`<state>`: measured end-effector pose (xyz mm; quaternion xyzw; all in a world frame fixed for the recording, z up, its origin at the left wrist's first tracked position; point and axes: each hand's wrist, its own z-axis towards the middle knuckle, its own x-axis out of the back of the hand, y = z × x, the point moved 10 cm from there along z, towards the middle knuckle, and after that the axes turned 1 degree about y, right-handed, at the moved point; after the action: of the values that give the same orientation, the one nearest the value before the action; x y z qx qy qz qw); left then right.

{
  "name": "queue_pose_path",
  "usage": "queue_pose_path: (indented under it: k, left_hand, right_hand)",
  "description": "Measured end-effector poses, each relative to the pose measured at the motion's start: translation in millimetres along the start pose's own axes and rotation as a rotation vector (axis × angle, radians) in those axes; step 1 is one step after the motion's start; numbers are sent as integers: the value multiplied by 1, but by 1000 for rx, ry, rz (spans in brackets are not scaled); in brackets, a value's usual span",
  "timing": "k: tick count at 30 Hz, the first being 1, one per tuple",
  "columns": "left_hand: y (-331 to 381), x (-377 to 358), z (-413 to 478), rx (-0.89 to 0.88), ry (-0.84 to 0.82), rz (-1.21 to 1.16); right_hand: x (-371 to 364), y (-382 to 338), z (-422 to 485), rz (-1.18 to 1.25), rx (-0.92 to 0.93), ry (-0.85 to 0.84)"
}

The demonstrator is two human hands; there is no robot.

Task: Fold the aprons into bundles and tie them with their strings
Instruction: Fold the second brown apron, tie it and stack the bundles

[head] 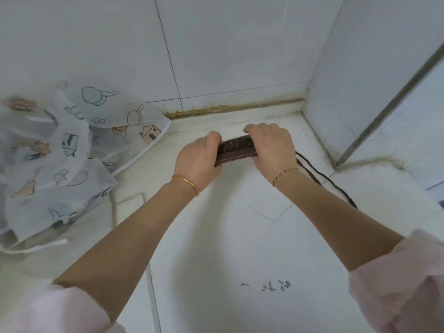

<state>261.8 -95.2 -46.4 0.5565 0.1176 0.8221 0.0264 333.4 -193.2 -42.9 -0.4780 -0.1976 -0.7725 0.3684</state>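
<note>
Now | left grip point(197, 159) curled round brown apron bundle point(236, 152); right grip point(271, 145) likewise

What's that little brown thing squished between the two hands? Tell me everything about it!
The brown bundle is dark brown cloth with thin pale lines in a check pattern, folded into a small, tight, long packet. It lies sideways on the white counter near the tiled corner. The left hand grips its left end and the right hand grips its right end, fingers curled over the top. Its dark strings trail loose from the right side across the counter, not yet tied around it.
</note>
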Motion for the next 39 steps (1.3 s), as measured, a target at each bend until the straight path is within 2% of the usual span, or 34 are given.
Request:
queue_pose_path:
  k: [2,5,7,9,11,13,14,17,21,24,28,32,35,37,39]
  left_hand:
    - [8,-27,-21,-37,-115,17]
    - [8,-95,-77,-35,-524,76]
    - [9,-108,-98,-37,-594,18]
    - [6,-104,-98,18,-620,-81]
    - [-2,-105,-97,114,-729,-214]
    - [-11,-108,-101,278,-845,-439]
    - [-15,-110,-105,377,-874,-568]
    - [-29,-110,-118,641,-788,-899]
    - [-46,-112,-133,820,-568,-1081]
    - [-52,-111,-132,793,-468,-998]
    - [-53,-103,-118,679,-352,-760]
    - [-49,-104,-114,628,-365,-488]
    - [-51,-103,-110,646,-472,-239]
    - [-49,-96,-96,515,-535,23]
    - [-26,-98,-74,272,-551,99]
  right_hand:
    - [-14,-4,-26,-34,40,-34]
    - [-65,-11,-92,-67,97,-360]
    - [-78,-12,-123,-43,139,-453]
    - [-78,-11,-128,66,150,-548]
    - [-73,-10,-126,225,117,-670]
    - [-72,-2,-127,445,-46,-831]
    - [-70,2,-126,573,-130,-843]
    - [-70,14,-126,778,-282,-786]
    - [-87,19,-127,690,-322,-758]
    - [-97,18,-123,569,-346,-737]
    - [-104,17,-119,421,-364,-715]
    - [-111,14,-125,282,-382,-720]
    - [-113,15,-129,235,-434,-704]
    - [-112,15,-129,243,-458,-690]
    - [-113,14,-131,283,-467,-699]
